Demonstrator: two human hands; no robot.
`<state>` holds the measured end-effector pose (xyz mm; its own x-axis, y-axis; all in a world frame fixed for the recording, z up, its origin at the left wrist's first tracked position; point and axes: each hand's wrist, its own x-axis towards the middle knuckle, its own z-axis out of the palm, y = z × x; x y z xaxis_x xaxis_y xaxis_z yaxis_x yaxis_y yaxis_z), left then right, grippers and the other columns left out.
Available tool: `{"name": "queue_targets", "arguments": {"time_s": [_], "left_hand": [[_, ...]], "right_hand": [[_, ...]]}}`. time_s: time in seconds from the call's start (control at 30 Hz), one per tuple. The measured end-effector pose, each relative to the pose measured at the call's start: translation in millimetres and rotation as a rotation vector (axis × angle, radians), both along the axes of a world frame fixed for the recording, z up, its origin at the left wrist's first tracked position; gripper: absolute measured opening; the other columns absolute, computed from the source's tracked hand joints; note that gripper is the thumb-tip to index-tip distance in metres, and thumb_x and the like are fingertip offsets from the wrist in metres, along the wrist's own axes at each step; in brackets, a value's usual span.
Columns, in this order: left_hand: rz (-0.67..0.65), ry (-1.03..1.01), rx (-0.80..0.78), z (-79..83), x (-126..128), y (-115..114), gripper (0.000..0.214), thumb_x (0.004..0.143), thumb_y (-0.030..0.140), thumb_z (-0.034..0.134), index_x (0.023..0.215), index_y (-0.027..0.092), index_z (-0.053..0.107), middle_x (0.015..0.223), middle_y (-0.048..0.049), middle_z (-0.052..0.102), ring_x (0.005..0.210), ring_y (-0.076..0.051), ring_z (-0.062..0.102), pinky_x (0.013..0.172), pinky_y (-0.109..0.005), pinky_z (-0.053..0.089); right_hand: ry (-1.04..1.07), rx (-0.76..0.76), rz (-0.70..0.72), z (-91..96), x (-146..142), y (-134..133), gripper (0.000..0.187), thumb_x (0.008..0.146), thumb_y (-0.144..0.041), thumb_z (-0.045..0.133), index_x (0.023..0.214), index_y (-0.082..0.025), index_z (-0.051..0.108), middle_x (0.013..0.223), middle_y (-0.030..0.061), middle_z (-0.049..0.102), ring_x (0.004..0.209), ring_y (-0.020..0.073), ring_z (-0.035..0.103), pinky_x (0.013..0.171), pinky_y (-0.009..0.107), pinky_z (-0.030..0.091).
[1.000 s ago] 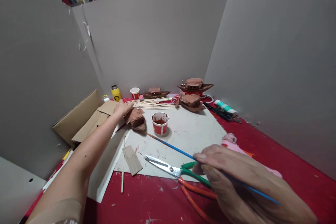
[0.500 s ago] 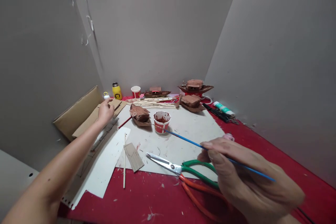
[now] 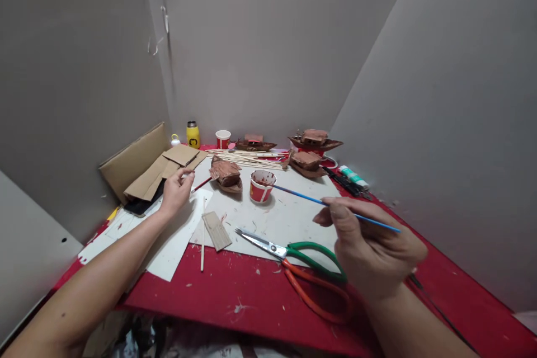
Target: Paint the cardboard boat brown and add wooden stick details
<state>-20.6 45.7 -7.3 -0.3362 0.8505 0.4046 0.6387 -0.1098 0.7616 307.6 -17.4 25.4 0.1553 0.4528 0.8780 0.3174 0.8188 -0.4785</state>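
In the head view, taking the red-and-white paint cup (image 3: 260, 193) as the middle of the dial, the right hand (image 3: 371, 240) is at four o'clock, its thumb and fingers clamped on a slim blue paintbrush (image 3: 300, 196) whose far end points to ten o'clock and meets the cup's rim. The left hand (image 3: 176, 193) is at nine o'clock, fingers curled, beside the folded cardboard (image 3: 153, 176); I cannot tell whether its fingertips are together or pinch anything, as they are small and partly turned away.

Between that hand and the cup, a brown model boat (image 3: 227, 174) stands on the white sheet (image 3: 289, 215), a thin dark-red stick (image 3: 202, 184) reaching towards it. A second boat (image 3: 307, 162) is at two o'clock, pale sticks (image 3: 251, 159) lie at twelve, a thin wooden piece (image 3: 217, 231) at eight, and green-and-orange-handled scissors (image 3: 272, 249) at five to six, overhanging onto the red counter (image 3: 226, 296).
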Motion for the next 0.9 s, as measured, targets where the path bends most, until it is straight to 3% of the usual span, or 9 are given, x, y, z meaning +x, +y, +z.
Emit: {"name": "queue_targets", "arguments": {"time_s": [0.07, 0.17, 0.43, 0.63, 0.9], "left_hand": [[0.002, 0.033, 0.046, 0.8, -0.8, -2.6, 0.023, 0.093, 0.035, 0.054, 0.096, 0.016, 0.066, 0.057, 0.0060, 0.049, 0.052, -0.011, 0.050, 0.056, -0.024, 0.042], [0.005, 0.098, 0.099, 1.2, -3.9, -3.3, 0.023, 0.089, 0.036, 0.055, 0.093, 0.018, 0.068, 0.051, 0.0067, 0.042, 0.052, -0.013, 0.047, 0.058, -0.025, 0.039], [0.025, 0.227, 0.210, 0.1, -5.6, -3.9, 0.032, 0.090, 0.026, 0.046, 0.116, 0.019, 0.062, 0.081, -0.0042, 0.065, 0.072, -0.019, 0.060, 0.075, -0.028, 0.044], [-0.017, 0.255, 0.294, -1.3, -6.8, -1.6, 0.036, 0.089, 0.021, 0.045, 0.123, 0.019, 0.057, 0.098, -0.0081, 0.066, 0.083, -0.020, 0.062, 0.081, -0.031, 0.047], [-0.084, 0.263, 0.378, -1.7, -7.9, 0.9, 0.031, 0.090, 0.025, 0.047, 0.119, 0.022, 0.057, 0.096, -0.0075, 0.065, 0.073, -0.019, 0.061, 0.072, -0.033, 0.051]], "right_hand": [[0.020, 0.004, -0.013, -2.0, -1.6, 3.1, 0.010, 0.085, -0.016, 0.070, 0.092, -0.022, 0.074, 0.071, -0.0009, 0.072, 0.052, 0.0141, 0.066, 0.047, 0.027, 0.052], [0.025, 0.000, -0.010, -5.5, -3.8, 8.4, 0.004, 0.086, -0.020, 0.070, 0.089, -0.021, 0.074, 0.066, -0.0011, 0.071, 0.050, 0.0141, 0.065, 0.047, 0.027, 0.052], [-0.039, -0.071, -0.001, -12.5, -9.5, 22.0, 0.012, 0.090, -0.029, 0.065, 0.089, -0.019, 0.072, 0.062, -0.0004, 0.069, 0.050, 0.0142, 0.064, 0.050, 0.028, 0.054], [-0.038, -0.070, 0.013, -15.5, -6.9, 28.5, 0.009, 0.090, -0.025, 0.066, 0.090, -0.019, 0.073, 0.065, -0.0006, 0.069, 0.051, 0.0138, 0.064, 0.051, 0.027, 0.055], [-0.047, -0.098, 0.021, -8.8, -8.7, 30.6, 0.015, 0.091, -0.029, 0.063, 0.090, -0.017, 0.073, 0.064, 0.0014, 0.070, 0.053, 0.0156, 0.067, 0.049, 0.026, 0.056]]}}
